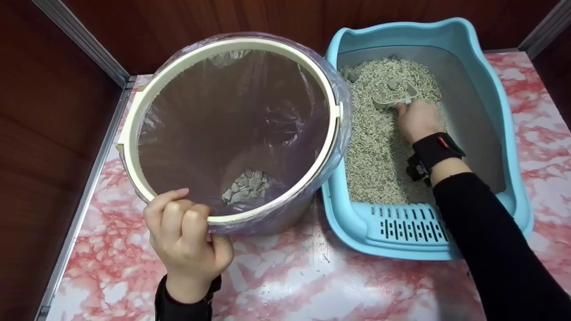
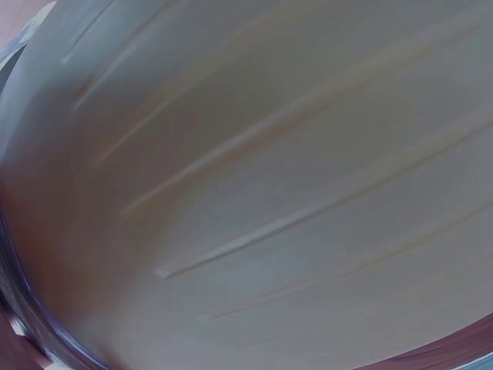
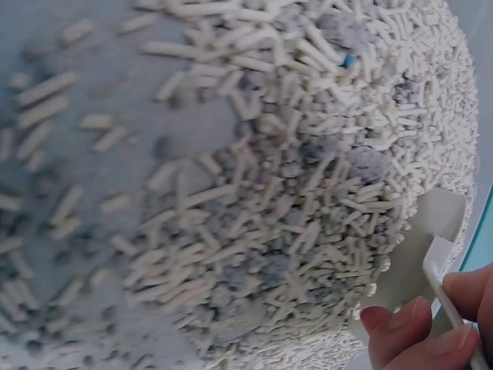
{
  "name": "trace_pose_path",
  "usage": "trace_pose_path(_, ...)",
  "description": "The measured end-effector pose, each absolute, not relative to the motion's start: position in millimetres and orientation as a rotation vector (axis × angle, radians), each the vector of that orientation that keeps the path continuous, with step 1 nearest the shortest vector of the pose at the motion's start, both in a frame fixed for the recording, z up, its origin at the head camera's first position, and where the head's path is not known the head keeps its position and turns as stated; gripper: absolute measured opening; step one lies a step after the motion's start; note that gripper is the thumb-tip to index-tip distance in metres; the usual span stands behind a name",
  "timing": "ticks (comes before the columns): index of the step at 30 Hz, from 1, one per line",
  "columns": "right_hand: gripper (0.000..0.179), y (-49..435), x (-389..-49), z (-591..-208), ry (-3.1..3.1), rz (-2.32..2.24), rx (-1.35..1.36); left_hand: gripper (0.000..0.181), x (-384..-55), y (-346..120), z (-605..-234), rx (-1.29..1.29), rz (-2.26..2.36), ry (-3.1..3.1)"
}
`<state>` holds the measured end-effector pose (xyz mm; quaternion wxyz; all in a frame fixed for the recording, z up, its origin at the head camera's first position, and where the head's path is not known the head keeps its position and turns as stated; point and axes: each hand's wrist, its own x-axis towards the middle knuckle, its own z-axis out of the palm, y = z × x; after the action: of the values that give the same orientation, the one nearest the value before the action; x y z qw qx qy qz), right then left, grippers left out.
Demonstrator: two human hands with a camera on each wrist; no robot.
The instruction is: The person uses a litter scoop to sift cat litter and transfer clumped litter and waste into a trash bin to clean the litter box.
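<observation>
I note smooth blue plastic litter box (image 1: pixel 513 147), rough matt pellet litter (image 1: pixel 379 147), thin glossy bin liner (image 1: pixel 232 120), glossy marbled tabletop (image 1: pixel 312 285).

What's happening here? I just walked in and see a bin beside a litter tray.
A person is scooping a litter box. The right hand holds a pale scoop in the litter, with a grey clump on it. The left hand grips the rim of a bag-lined bin, tipped toward the camera. A few clumps already lie at its bottom.
</observation>
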<state>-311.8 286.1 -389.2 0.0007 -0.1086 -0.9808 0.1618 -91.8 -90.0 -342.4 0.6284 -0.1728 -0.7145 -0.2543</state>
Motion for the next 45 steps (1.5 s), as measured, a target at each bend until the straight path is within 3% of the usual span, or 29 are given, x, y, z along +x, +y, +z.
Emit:
trace_pose_path(18,0.051,302,-308,-380,-3.145,0.641,-0.446,0.012,-91,-88,-342,-0.395,-0.592,-1.630)
trace_pose_path(33,0.059,318,-274,-339,-3.016,0.712,-0.439,0.014,-92,-87,-342,-0.394,-0.602,-1.632)
trace_pose_path(45,0.059,302,-245,-347,-2.952,0.749,-0.332,0.014,-91,-91,-343,-0.366,-0.603,-1.614)
